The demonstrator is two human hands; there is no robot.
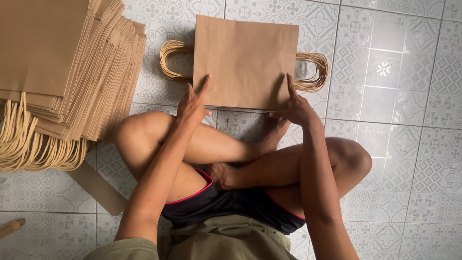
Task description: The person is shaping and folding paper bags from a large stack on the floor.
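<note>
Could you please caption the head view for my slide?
Seated cross-legged on patterned tiles, left hand and right hand press a brown paper bag.

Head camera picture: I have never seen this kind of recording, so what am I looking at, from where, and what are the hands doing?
The one picture comes from a camera worn on a person's head, looking straight down. There is no machine here; the arms at the bottom belong to the wearer, who sits cross-legged on a patterned tile floor. In front of the knees lies a flat brown paper bag, with looped cord handles sticking out at both sides. The left hand presses fingertips on the bag's near left edge, and the right hand does the same on the near right edge. Neither hand grips anything. At upper left sits a tall stack of similar bags, handles hanging toward the viewer.
</note>
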